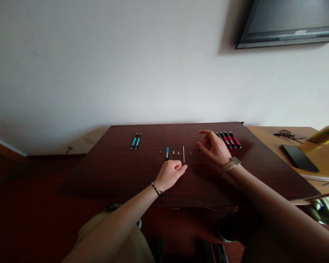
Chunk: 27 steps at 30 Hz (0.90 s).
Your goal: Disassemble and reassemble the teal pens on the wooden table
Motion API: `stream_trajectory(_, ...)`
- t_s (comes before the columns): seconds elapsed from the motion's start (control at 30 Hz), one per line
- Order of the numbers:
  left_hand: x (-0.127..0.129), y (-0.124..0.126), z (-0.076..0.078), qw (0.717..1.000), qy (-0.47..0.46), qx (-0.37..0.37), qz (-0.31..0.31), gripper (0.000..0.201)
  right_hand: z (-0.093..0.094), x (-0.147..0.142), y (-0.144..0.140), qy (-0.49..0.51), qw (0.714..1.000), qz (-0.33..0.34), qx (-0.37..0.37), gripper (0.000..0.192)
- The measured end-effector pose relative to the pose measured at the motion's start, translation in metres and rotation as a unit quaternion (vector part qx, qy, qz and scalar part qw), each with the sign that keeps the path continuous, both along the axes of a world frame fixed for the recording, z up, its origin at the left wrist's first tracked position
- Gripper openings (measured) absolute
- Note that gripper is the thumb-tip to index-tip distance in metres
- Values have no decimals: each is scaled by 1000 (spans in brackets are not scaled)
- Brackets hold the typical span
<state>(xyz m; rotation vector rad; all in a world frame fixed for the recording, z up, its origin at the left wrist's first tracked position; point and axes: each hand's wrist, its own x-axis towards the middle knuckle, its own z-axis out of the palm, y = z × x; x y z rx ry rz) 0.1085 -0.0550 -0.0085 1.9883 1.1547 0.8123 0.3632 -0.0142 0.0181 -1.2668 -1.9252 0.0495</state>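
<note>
Head view. The worktop (pixel 120 175) is a dark, wood-grained slab with a matt face, set against a plain pale wall.

Left hand (pixel 168 174) rests on the worktop, fingers curled loosely under into a near-closed grip; nothing can be seen inside it. It lies just short of a row of small parts: a teal pen barrel (pixel 167 153), short and cylindrical, a tiny teal piece (pixel 160 152), two pale bits (pixel 175 152) and a thin white refill (pixel 183 153), straight and rod-like. The parts lie spaced in a line, apart from one another, which suggests one pen laid out piece by piece.

Right hand (pixel 213 148) hovers over the worktop, fingers spread and half bent; the grip is open and holds nothing visible. It is beside the red pens (pixel 229 140), laid parallel and touching, glossy plastic with black ends.

Two teal pens (pixel 135 141) lie paired, well apart to the left, whole.

A dark phone (pixel 299 157) lies flat on the adjoining lighter desk (pixel 265 132).
</note>
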Motion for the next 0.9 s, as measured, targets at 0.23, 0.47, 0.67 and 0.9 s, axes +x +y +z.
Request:
stream_trajectory(0.23, -9, 11, 7, 999, 0, 33, 25, 52, -17, -36, -20, -43, 993, 98, -45, 26)
stream_trajectory(0.47, -26, 33, 19, 985, 3, 145, 92, 17, -42, -53, -19, -66, 986, 125, -85, 30)
stream_trajectory(0.67, -30, 48, 12, 972, 47, 204, 108, 31, -44, -53, -16, -77, 986, 104, -103, 28)
stream_trajectory(0.9, -26, 60, 4, 961, 113, 231, 104, 34, -47, -55, -14, -90, 986, 86, -114, 32)
